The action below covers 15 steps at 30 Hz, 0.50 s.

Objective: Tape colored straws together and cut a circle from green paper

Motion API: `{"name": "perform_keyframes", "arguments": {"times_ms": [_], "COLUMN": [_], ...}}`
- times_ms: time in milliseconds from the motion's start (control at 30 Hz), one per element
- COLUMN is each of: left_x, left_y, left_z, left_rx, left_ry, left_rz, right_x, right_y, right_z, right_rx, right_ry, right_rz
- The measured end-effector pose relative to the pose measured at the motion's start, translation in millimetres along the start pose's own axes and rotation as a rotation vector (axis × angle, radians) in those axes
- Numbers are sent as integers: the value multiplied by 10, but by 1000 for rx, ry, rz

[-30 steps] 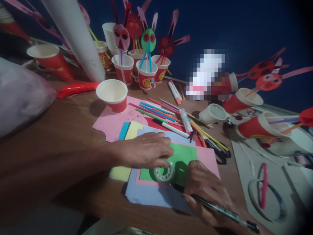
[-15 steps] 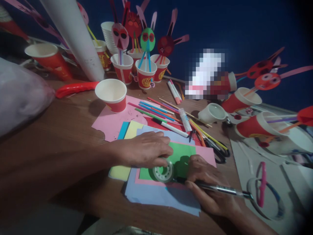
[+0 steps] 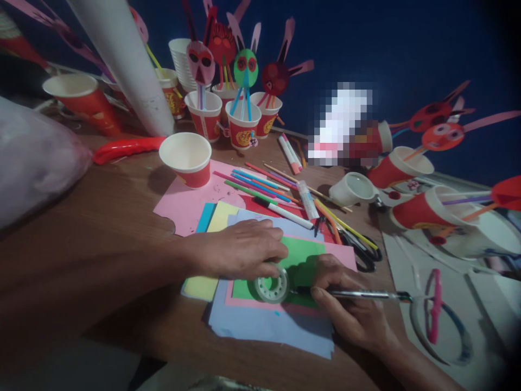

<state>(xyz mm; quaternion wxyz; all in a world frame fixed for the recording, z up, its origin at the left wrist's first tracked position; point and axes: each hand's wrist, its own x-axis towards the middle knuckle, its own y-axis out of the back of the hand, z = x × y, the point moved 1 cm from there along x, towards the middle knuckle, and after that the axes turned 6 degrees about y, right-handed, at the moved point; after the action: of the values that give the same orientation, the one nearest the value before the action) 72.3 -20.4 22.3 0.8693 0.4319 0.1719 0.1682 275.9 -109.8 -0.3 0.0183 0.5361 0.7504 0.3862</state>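
Note:
My left hand (image 3: 246, 248) lies over the stacked paper with its fingers curled. Its thumb and fingers hold down a clear-white tape roll (image 3: 272, 296) that lies flat on a green sheet (image 3: 303, 247). Through the roll's centre the green paper shows. In my right hand (image 3: 345, 296) is a slim pen (image 3: 370, 294), pinched near its dark tip. That tip sits close to the roll's right edge; whether it touches the paper I cannot tell. Below the green sheet lie a pink sheet (image 3: 343, 255) and light blue sheets (image 3: 268, 328).
Drinking straws (image 3: 260, 185), a white marker (image 3: 291, 215), a glue stick (image 3: 308, 200) and black-handled scissors (image 3: 362, 252) lie beyond the paper. A red-white paper cup (image 3: 185, 157) stands on pink paper. Cups with paper animal faces (image 3: 245, 68) line the back. A plastic bag (image 3: 36, 157) lies left.
The pen has tilted nearer to level, its rear end rising and shifting left. My right hand has turned slightly with it. My left hand and the tape roll hold still.

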Motion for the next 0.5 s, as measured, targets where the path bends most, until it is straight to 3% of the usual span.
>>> {"name": "perform_keyframes", "arguments": {"times_ms": [267, 500], "left_x": [0, 4], "left_y": [22, -43], "left_z": [18, -9], "left_rx": [24, 61], "left_ry": [19, 6], "left_rz": [-39, 0], "right_x": [-55, -81], "right_y": [-27, -33], "right_z": [73, 79], "right_rx": [86, 90], "right_ry": [-89, -158], "right_rz": [8, 20]}}
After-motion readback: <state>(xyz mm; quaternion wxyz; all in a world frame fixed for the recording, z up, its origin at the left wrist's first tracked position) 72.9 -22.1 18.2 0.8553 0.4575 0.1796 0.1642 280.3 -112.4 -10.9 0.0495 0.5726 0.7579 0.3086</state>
